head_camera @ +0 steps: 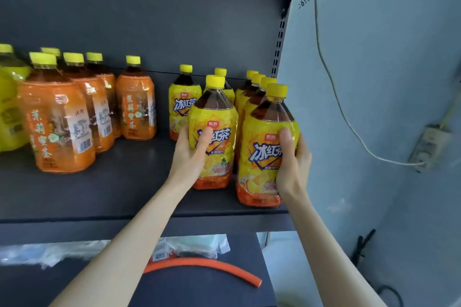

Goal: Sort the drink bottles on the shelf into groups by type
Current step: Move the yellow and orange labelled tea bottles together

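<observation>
From the head camera: the left hand [190,157] grips one yellow-label bottle [217,117] and the right hand [293,169] grips a second yellow-label bottle [264,129]. Both stand upright at the right end of the shelf [112,182], just in front of the other yellow bottles [183,97] — the orange-label bottles [57,119] stand well apart to the left.

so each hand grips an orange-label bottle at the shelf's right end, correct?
No, the labels are yellow. In the head view the left hand grips one yellow-label bottle, the right hand a second yellow-label bottle, at the shelf's right end.
</observation>
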A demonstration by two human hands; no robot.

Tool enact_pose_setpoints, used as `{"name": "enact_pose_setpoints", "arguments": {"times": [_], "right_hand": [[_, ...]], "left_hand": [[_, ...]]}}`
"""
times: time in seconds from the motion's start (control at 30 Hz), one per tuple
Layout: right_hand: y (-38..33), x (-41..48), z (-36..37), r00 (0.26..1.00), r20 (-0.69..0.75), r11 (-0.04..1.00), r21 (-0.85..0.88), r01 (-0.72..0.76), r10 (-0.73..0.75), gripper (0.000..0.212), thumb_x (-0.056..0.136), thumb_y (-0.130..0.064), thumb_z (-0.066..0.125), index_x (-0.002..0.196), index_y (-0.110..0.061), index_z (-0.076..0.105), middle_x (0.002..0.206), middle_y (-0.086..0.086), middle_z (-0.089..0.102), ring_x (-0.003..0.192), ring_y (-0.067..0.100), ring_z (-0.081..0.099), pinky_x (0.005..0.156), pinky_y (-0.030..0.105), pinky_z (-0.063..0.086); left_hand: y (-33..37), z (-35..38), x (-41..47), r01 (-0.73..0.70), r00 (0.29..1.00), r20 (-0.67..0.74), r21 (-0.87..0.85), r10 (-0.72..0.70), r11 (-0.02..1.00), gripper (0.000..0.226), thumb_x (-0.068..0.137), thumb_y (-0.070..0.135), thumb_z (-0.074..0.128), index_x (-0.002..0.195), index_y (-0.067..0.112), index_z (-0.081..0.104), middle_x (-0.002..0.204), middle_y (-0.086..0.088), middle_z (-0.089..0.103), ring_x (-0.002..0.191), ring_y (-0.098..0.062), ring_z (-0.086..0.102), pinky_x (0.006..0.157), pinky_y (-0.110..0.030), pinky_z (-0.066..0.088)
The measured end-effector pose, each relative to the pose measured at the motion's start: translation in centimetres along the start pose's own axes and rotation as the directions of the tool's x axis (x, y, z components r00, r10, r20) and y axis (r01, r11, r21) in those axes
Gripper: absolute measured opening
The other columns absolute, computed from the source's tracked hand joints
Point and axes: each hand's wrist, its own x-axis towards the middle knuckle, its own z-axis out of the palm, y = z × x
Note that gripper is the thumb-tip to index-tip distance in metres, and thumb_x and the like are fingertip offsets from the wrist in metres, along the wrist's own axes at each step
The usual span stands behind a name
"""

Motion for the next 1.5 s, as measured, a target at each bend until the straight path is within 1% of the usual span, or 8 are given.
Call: {"name": "enact_pose_setpoints", "arguments": {"times": [0.07,0.13,0.37,0.5,0.6,0.9,1.27,1.5], "right_hand": [[0.1,0.0,-0.1,1.0,0.012,1.0,0.001,-0.002,0.002,0.061,0.069,-0.064,0.054,0.105,-0.015,0.062,0.091,-0.001,0.072,0.081,0.009,0.071,0.064,0.022,0.055],[0.2,0.1,-0.1,1.0,0.017,1.0,0.004,-0.012,0.012,0.057,0.069,-0.065,0.055,0.104,-0.019,0.062,0.092,-0.001,0.072,0.083,0.012,0.071,0.067,0.027,0.057],[0.1,-0.1,-0.1,1.0,0.018,1.0,0.01,0.005,-0.006,0.053,0.068,-0.065,0.055,0.098,-0.021,0.061,0.088,-0.002,0.072,0.078,0.008,0.071,0.061,0.021,0.055],[0.2,0.0,0.0,1.0,0.009,1.0,0.01,0.015,-0.015,0.042,0.077,-0.055,0.057,0.098,-0.019,0.06,0.088,-0.001,0.071,0.075,0.006,0.07,0.058,0.019,0.053],[0.2,0.0,0.0,1.0,0.009,1.0,0.019,0.014,-0.014,0.032,0.08,-0.049,0.055,0.098,-0.022,0.059,0.09,-0.001,0.071,0.076,0.006,0.07,0.058,0.018,0.053],[0.4,0.1,0.0,1.0,0.02,1.0,0.019,0.02,-0.02,0.032,0.079,-0.05,0.055,0.098,-0.025,0.059,0.088,-0.003,0.071,0.078,0.009,0.071,0.059,0.021,0.054],[0.4,0.1,-0.1,0.999,0.019,0.999,0.035,0.025,-0.026,0.037,0.079,-0.047,0.054,0.099,-0.017,0.058,0.084,-0.005,0.07,0.071,0.003,0.07,0.055,0.018,0.052],[0.7,0.3,0.0,0.999,0.026,0.999,0.022,0.027,-0.027,0.032,0.079,-0.049,0.054,0.097,-0.023,0.058,0.084,-0.004,0.071,0.074,0.007,0.071,0.057,0.02,0.054]], "left_hand": [[-0.6,-0.1,-0.1,0.056,0.997,-0.067,0.13,-0.047,0.99,0.083,0.068,0.085,0.039,0.138,0.04,0.031,0.139,0.005,0.036,0.131,-0.017,0.038,0.108,-0.051,0.033],[-1.1,0.1,-0.6,0.062,0.994,-0.1,0.146,-0.048,0.987,0.088,0.066,0.086,0.037,0.142,0.044,0.023,0.142,0.008,0.031,0.134,-0.018,0.034,0.109,-0.054,0.029],[-1.5,0.6,1.0,0.049,0.997,-0.071,0.058,-0.044,0.997,0.085,0.071,0.078,0.047,0.143,0.036,0.032,0.14,0.005,0.045,0.128,-0.014,0.045,0.105,-0.046,0.041],[-1.9,1.3,3.2,0.035,0.997,-0.068,0.087,-0.029,0.996,0.059,0.087,0.057,0.05,0.138,0.028,0.041,0.13,0.004,0.056,0.12,-0.016,0.053,0.101,-0.046,0.045],[-2.1,1.8,4.7,0.047,0.995,-0.089,0.111,-0.037,0.993,0.054,0.091,0.05,0.049,0.139,0.025,0.042,0.128,0.003,0.058,0.117,-0.018,0.055,0.1,-0.043,0.046],[-3.7,2.1,8.1,0.036,0.999,-0.003,0.227,-0.036,0.973,0.067,0.094,0.047,0.045,0.149,0.018,0.021,0.144,-0.005,0.045,0.131,-0.025,0.042,0.108,-0.043,0.036],[-4.7,2.4,9.7,0.059,0.997,0.038,0.198,-0.068,0.978,0.071,0.091,0.05,0.047,0.149,0.019,0.021,0.141,-0.005,0.047,0.128,-0.025,0.045,0.106,-0.046,0.039],[-4.9,2.1,10.0,0.065,0.994,0.075,0.173,-0.079,0.983,0.068,0.094,0.048,0.045,0.15,0.021,0.017,0.143,-0.004,0.044,0.13,-0.024,0.043,0.107,-0.046,0.038]]}}
